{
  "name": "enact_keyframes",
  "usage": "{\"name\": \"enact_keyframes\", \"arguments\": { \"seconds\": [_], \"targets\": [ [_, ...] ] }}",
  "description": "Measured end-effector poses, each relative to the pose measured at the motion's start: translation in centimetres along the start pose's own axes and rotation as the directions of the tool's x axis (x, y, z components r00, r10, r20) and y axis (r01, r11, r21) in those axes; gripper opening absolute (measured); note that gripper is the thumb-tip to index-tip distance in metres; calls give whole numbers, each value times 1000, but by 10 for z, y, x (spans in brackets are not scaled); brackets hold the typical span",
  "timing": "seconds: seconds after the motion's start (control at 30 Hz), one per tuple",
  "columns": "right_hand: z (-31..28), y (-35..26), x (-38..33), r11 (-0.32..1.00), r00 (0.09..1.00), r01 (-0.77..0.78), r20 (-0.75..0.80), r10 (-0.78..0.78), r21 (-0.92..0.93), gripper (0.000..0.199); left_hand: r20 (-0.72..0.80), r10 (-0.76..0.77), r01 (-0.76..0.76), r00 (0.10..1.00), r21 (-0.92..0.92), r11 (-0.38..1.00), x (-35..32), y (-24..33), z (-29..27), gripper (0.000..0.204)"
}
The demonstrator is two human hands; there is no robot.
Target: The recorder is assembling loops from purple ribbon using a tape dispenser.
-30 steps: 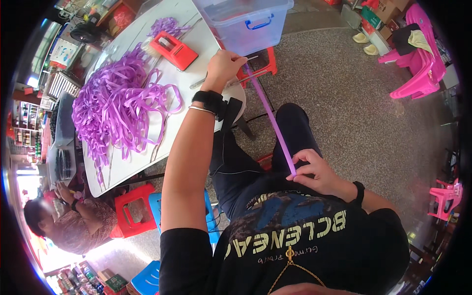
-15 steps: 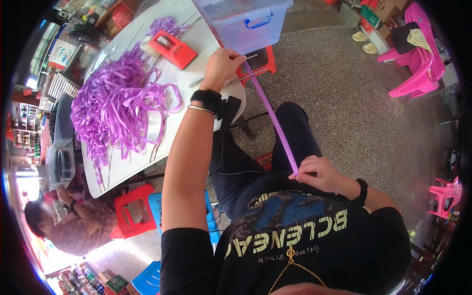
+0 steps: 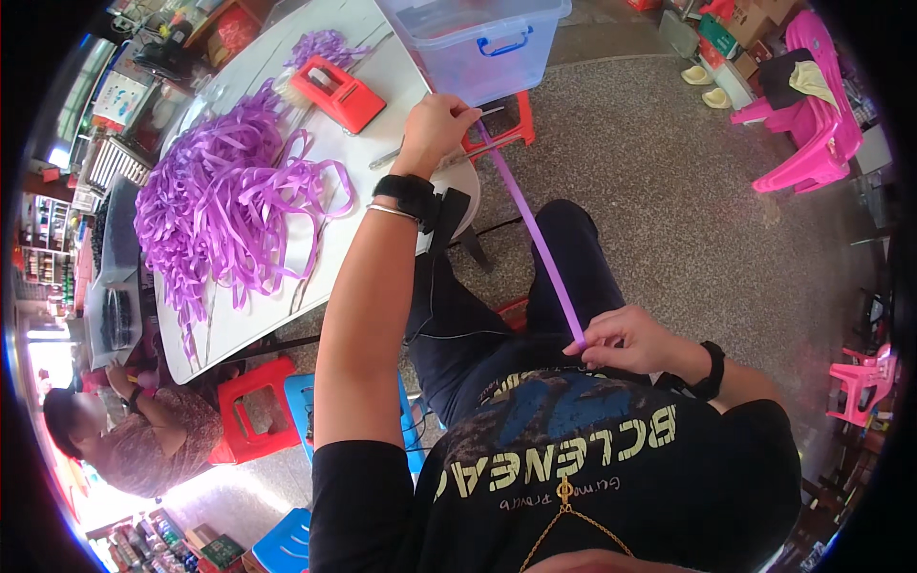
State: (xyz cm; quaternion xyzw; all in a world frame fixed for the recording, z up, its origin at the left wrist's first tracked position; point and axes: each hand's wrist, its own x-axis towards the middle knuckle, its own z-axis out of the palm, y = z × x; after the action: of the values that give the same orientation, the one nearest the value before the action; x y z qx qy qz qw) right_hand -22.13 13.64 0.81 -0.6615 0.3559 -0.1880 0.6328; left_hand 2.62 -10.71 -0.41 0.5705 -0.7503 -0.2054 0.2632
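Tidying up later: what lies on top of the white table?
On the white table: a purple ribbon pile and a red tool. The pile hides whatever lies beneath it.

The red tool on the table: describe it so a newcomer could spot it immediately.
Start at the white table with its big heap of purple ribbon. Beyond the heap, near the clear storage box, lies the flat red tool. It is the only red thing on the tabletop.

Ribbon pile (image 3: 224, 205) on table (image 3: 382, 86); bin (image 3: 478, 43) right of it.
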Motion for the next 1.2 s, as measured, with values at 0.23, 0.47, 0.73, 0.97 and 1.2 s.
{"name": "enact_keyframes", "arguments": {
  "seconds": [0.23,0.47,0.73,0.97,1.2],
  "targets": [
    [-31,-63,12,919,943,333,91,-321,-210,19,8,-27,27,1000,9,1000,5,-1,3,25],
    [-79,-140,67,627,733,662,178,-657,-412,24,3,-87,87,996,-11,996,-1,0,2,23],
    [-149,-182,197,780,775,610,-101,-624,-138,28,-78,-10,10,997,-9,1000,-5,4,5,17],
    [-204,-127,326,869,876,474,-181,-448,144,29,-135,28,-44,990,-115,992,-8,2,4,13],
    [-211,-49,376,954,951,277,-173,-256,111,35,-154,-39,13,987,-171,985,-5,7,1,13]
  ]
}}
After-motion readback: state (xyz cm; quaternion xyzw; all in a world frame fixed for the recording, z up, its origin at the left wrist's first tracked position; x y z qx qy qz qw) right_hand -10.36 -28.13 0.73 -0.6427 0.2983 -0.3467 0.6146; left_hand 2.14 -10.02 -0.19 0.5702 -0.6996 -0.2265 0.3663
